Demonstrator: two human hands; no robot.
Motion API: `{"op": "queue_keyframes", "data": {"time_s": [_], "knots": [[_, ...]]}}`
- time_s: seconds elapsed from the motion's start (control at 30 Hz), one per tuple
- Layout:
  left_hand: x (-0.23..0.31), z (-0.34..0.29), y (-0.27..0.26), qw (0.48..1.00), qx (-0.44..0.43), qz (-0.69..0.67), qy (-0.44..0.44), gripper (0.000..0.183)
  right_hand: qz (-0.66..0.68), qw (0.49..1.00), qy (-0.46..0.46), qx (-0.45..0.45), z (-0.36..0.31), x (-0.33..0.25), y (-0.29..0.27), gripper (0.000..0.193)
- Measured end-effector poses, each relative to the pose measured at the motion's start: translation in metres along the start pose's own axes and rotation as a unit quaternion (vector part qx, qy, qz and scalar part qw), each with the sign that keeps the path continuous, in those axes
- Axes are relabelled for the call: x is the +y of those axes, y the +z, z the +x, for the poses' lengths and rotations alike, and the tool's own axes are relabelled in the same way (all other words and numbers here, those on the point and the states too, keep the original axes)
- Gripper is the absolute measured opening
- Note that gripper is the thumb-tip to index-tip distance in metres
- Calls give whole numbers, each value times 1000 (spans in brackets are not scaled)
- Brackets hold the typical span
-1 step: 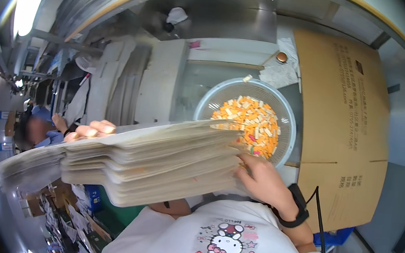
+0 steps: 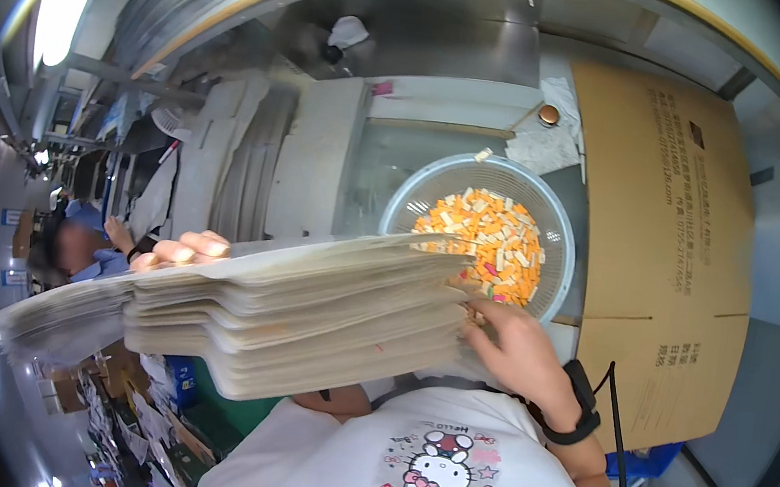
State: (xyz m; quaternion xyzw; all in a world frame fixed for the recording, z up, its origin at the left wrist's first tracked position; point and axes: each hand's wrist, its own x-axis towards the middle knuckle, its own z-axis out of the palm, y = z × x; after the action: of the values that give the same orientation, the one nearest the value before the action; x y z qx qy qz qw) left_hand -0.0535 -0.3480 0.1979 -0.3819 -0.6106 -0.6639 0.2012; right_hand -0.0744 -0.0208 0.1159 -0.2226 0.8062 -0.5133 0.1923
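A thick stack of thin, greyish-white sheets (image 2: 305,316) with notched edges is tilted across the front, spread a little and blurred. My left hand (image 2: 179,251) grips its far edge, fingertips showing over the top and thumb hidden. At the stack's right end is my right hand (image 2: 518,347), wearing a black wristband, with thumb and fingers bent together at the sheet edges. What lies between those fingertips is too small to make out. Just beyond, a round pale-blue basket (image 2: 568,235) holds many small orange and cream pieces (image 2: 488,231), with a few pink ones.
A large flat cardboard piece (image 2: 657,226) lies right of the basket. Behind it are white paper (image 2: 547,148) and a small copper-capped container (image 2: 548,115). Grey boards (image 2: 316,158) stand left of the basket. A black cable (image 2: 615,442) hangs by my right arm. Another person (image 2: 87,243) is at far left.
The whole view has shifted very slightly. My hands and the stack keep almost the same places.
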Motion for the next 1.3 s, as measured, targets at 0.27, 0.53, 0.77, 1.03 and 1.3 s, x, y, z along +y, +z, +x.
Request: {"op": "queue_keyframes", "data": {"time_s": [0.27,0.53,0.77,1.03,1.3], "knots": [[0,12,14,999,5,-42,-9,39,-13,999,47,6,-22,-31,-39,20],[-3,6,6,997,10,-71,-7,39,118,967,-28,-222,-6,-15,9,38],[-15,1,7,986,55,-155,16,39,239,965,-95,58,7,53,55,48],[-25,-2,19,962,122,-242,42,34,674,730,105,42,14,7,33,50],[-22,-9,23,963,152,-210,70,37,721,664,159,116,19,5,21,52]]}}
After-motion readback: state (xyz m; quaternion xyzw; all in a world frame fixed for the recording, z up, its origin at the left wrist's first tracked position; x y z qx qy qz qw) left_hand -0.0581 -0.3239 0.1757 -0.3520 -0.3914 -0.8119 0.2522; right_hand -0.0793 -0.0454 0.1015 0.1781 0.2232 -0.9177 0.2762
